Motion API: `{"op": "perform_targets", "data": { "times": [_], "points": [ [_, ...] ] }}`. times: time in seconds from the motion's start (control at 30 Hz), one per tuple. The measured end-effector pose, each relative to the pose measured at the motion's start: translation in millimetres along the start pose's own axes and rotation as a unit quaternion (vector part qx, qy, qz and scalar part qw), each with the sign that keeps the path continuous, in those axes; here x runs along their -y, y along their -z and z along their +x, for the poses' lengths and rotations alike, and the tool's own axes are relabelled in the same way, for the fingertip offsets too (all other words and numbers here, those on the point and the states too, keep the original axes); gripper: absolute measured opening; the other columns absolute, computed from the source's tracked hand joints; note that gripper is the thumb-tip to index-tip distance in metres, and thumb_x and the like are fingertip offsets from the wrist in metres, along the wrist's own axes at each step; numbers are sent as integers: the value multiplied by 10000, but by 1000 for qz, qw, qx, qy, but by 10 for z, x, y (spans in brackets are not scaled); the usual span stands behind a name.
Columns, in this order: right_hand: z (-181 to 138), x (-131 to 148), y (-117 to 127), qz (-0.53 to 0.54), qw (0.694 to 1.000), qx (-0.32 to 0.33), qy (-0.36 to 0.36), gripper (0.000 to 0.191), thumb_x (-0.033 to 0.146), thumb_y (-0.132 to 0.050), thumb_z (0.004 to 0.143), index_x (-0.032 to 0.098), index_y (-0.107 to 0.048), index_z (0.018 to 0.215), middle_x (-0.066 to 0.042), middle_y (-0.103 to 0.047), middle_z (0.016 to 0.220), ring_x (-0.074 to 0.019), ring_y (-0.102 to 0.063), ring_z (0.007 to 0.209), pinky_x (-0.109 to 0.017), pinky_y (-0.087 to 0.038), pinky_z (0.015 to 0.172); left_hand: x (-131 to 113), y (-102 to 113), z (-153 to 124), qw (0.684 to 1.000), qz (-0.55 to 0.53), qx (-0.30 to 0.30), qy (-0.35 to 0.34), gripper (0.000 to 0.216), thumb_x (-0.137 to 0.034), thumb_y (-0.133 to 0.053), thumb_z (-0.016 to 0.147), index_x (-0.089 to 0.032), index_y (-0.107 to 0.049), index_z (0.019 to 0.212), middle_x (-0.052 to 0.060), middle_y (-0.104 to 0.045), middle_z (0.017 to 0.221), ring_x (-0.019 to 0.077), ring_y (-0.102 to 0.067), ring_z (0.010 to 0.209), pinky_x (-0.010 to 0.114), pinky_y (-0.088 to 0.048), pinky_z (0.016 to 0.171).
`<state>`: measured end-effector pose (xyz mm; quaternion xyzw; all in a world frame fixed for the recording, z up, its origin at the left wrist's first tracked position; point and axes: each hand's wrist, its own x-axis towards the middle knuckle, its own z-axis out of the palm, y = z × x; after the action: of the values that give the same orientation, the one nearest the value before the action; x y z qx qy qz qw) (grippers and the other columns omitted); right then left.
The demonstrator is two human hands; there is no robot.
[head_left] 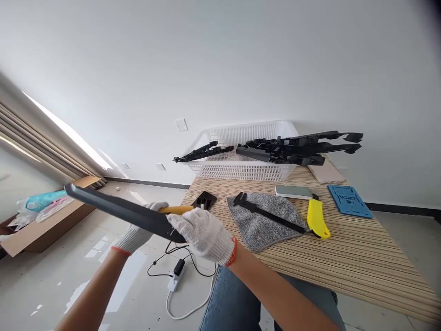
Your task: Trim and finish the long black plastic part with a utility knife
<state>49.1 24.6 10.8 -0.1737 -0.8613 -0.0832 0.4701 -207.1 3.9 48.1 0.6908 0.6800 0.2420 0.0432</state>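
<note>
A long black plastic trim piece (127, 212) is held up at a slant, its far end toward the left. My left hand (141, 232), in a white knit glove with an orange cuff, is closed around it from behind, its fingers partly hidden. My right hand (206, 234), gloved alike, is closed on a yellow-handled tool (177, 210) by the piece's near end. The tool's kind cannot be made out, as the glove covers part of it. My right fingertips meet the trim piece's edge.
On the wooden table (344, 248) lie a grey cloth (262, 232), black caliper (272, 218), yellow-handled knife (317, 218), sharpening stone (293, 191), blue pad (349, 201) and black phone-like object (204, 200). Behind stands a white basket (241, 172) of black parts. Left are a cardboard box (44, 234) and power strip (175, 279).
</note>
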Motion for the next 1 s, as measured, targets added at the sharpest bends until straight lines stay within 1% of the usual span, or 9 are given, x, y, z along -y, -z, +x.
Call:
{"op": "perform_targets", "data": {
  "times": [0.03, 0.13, 0.27, 0.37, 0.6, 0.77, 0.83, 0.9, 1.0],
  "points": [
    [-18, 26, 96, 21, 1000, 3, -3, 557, 94, -499, 924, 126, -496, 1480, -94, -677, 1044, -214, -589, 917, -350, -522, 724, -55, -113, 162, 999, 9, 22, -27, 345, -242, -592, 744, -266, -713, 1067, 36, -752, 1062, 275, -664, 1033, 402, -512, 969],
    [-144, 49, 258, 84, 996, 8, -22, 601, 112, -504, 885, 134, -470, 1484, -90, -681, 1054, -220, -595, 910, -355, -528, 727, -215, -443, 670, 990, 109, 29, -83, 434, -159, -488, 801, -217, -687, 1183, 96, -731, 1168, 278, -638, 1102, 421, -474, 1030],
    [-398, 30, 200, 87, 991, -70, -74, 650, 116, -470, 845, 127, -433, 1494, -87, -690, 1000, -221, -603, 852, -356, -509, 699, -367, -791, 1209, 985, 135, 48, -95, 482, -147, -525, 796, -188, -665, 1255, 121, -711, 1229, 297, -628, 1118, 438, -471, 1038],
    [-514, 25, 105, 59, 987, -110, -105, 606, 86, -468, 848, 121, -470, 1453, -86, -683, 970, -215, -590, 813, -346, -488, 658, -398, -960, 1410, 983, 133, 71, -103, 488, -141, -538, 783, -188, -677, 1248, 110, -709, 1251, 292, -616, 1149, 426, -459, 1070],
    [-508, 25, 43, 83, 986, -80, -119, 592, 148, -526, 856, 107, -474, 1444, -101, -675, 997, -226, -588, 844, -360, -525, 671, -371, -1039, 1507, 986, 121, 102, -59, 540, -198, -545, 784, -203, -661, 1311, 104, -672, 1336, 303, -608, 1219, 423, -484, 1062],
    [-484, 30, 61, 65, 986, -88, -127, 581, 114, -520, 849, 128, -502, 1429, -76, -676, 937, -202, -588, 791, -339, -507, 617, -615, -930, 1468, 985, 124, 103, -64, 496, -195, -545, 767, -213, -699, 1238, 86, -690, 1303, 291, -623, 1203, 406, -489, 1056],
    [-485, 42, 72, 66, 983, -117, -124, 580, 107, -509, 863, 121, -490, 1443, -72, -679, 930, -203, -598, 809, -342, -525, 635, -808, -938, 1373, 983, 129, 89, -94, 436, -214, -540, 796, -217, -711, 1197, 81, -703, 1266, 289, -628, 1179, 422, -478, 1054],
    [-488, 62, 81, 49, 979, -157, -123, 555, 109, -499, 892, 127, -490, 1447, -68, -679, 926, -202, -614, 847, -338, -543, 661, -1027, -994, 1231, 973, 148, 66, -164, 345, -226, -521, 838, -221, -729, 1114, 76, -742, 1129, 275, -664, 1041, 435, -494, 990],
    [-484, 87, 95, 6, 968, -212, -131, 478, 145, -519, 934, 162, -524, 1412, -60, -677, 919, -190, -633, 890, -317, -553, 681, -1326, -1124, 1010, 949, 188, 81, -240, 241, -263, -530, 878, -225, -728, 1010, 69, -745, 1007, 280, -655, 961, 461, -480, 946]
  ]
}}
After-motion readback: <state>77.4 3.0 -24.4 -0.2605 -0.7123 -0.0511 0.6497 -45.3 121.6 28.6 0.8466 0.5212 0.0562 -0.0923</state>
